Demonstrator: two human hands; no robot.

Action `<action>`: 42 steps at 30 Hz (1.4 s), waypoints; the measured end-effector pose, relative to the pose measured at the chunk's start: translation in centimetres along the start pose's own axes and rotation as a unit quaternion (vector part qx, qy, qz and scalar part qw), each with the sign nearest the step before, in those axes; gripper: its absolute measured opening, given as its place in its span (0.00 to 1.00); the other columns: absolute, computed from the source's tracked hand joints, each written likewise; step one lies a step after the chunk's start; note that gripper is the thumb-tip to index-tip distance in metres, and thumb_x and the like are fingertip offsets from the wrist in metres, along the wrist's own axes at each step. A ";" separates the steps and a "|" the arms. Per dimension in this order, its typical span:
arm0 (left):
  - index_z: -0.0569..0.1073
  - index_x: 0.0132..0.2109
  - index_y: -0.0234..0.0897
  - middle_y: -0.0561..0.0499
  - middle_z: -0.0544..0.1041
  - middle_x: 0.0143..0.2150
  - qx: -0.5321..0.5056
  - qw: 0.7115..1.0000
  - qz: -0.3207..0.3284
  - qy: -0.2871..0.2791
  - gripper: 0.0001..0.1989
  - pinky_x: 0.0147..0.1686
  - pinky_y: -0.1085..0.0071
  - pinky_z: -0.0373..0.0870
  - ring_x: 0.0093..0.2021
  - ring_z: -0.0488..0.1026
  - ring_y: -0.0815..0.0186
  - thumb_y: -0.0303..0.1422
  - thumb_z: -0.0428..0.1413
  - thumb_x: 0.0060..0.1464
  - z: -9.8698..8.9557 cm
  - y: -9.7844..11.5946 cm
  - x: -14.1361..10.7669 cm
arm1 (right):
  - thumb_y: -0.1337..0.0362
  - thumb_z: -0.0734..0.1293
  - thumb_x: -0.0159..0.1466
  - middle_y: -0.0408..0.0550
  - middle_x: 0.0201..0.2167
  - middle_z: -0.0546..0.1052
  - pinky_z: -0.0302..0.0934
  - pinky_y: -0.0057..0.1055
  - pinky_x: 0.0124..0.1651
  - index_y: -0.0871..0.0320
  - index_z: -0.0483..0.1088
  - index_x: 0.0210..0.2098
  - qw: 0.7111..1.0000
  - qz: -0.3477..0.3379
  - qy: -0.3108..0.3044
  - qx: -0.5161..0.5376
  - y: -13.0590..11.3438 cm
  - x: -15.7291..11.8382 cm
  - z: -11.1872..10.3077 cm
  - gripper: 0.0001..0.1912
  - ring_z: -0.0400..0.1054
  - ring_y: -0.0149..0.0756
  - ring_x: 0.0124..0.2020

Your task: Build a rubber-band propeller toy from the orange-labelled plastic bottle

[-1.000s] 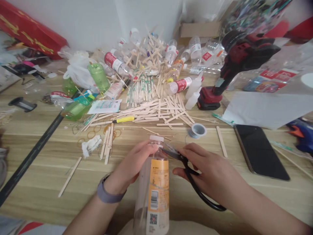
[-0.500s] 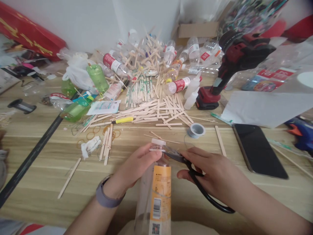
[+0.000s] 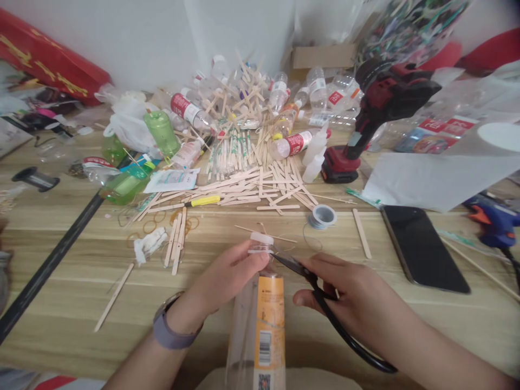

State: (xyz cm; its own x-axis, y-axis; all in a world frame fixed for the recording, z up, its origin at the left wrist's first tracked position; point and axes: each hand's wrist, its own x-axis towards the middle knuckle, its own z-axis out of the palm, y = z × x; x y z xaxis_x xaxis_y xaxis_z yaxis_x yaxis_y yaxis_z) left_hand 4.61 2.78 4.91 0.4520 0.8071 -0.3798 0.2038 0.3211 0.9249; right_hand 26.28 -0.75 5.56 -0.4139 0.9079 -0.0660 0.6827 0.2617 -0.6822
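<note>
At the bottom centre stands a clear plastic bottle (image 3: 244,336) with an orange label and a white cap (image 3: 261,238). My left hand (image 3: 233,273) is wrapped round its neck, thumb just below the cap. My right hand (image 3: 345,287) holds black-handled scissors (image 3: 320,295), whose tips touch or nearly touch the neck beside my left thumb. How far the blades are parted is hard to see. A thin wire (image 3: 273,325) seems to cross the label.
Wooden sticks (image 3: 244,187) and bottles (image 3: 189,111) pile up behind my hands. A wire spool (image 3: 323,216), phone (image 3: 424,246) and red-black drill (image 3: 377,108) are to the right. Loose sticks (image 3: 174,241), rubber bands and a black bar (image 3: 52,260) lie left.
The view has shifted slightly, so objects at the right appear further left. The scissors have tilted a little, their handle end lower. Both hands keep their holds.
</note>
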 end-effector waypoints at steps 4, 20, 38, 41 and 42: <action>0.73 0.41 0.38 0.51 0.77 0.39 0.045 0.999 0.006 -0.004 0.12 0.46 0.67 0.65 0.43 0.72 0.61 0.41 0.50 0.60 -0.1 0.2 -0.1 | 0.58 0.68 0.63 0.42 0.26 0.74 0.56 0.26 0.24 0.56 0.72 0.31 1.000 0.027 -0.008 0.009 -0.3 -0.1 -0.2 0.08 0.64 0.30 0.20; 0.78 0.36 0.36 0.48 0.81 0.37 -0.089 0.993 0.029 0.069 0.11 0.43 0.67 0.67 0.41 0.74 0.59 0.37 0.55 0.54 0.0 -0.6 0.2 | 0.60 0.68 0.63 0.45 0.31 0.72 0.64 0.28 0.28 0.54 0.72 0.38 1.000 0.019 0.011 -0.001 -0.2 -0.2 0.5 0.05 0.69 0.34 0.27; 0.79 0.44 0.31 0.45 0.81 0.33 -0.329 0.942 -0.023 -0.063 0.21 0.33 0.71 0.69 0.32 0.76 0.63 0.43 0.58 0.49 0.7 -1.9 1.0 | 0.61 0.68 0.63 0.50 0.37 0.74 0.69 0.34 0.35 0.56 0.70 0.44 0.994 -0.064 0.083 -0.029 1.3 0.3 1.9 0.10 0.73 0.40 0.36; 0.78 0.41 0.32 0.46 0.81 0.32 -0.315 0.947 -0.020 -0.067 0.19 0.33 0.71 0.68 0.31 0.75 0.65 0.43 0.59 0.48 0.9 -1.9 1.0 | 0.61 0.68 0.63 0.51 0.37 0.75 0.69 0.34 0.36 0.55 0.71 0.44 0.992 -0.088 0.088 -0.026 1.5 0.4 1.7 0.10 0.73 0.40 0.37; 0.78 0.41 0.32 0.46 0.80 0.32 -0.310 0.948 -0.020 -0.067 0.19 0.32 0.71 0.68 0.30 0.75 0.64 0.43 0.59 0.48 1.0 -1.9 1.0 | 0.61 0.68 0.63 0.51 0.37 0.76 0.69 0.34 0.37 0.55 0.71 0.44 0.991 -0.095 0.091 -0.027 1.6 0.4 1.6 0.10 0.73 0.40 0.37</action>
State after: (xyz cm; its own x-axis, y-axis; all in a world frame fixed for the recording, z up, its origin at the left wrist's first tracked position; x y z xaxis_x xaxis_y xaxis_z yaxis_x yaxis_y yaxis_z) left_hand 5.52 2.47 2.79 0.5692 0.7311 -0.3761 -0.3072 0.6134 0.7275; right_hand 26.23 -0.54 3.30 -0.4264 0.8829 0.1965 0.6362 0.4471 -0.6288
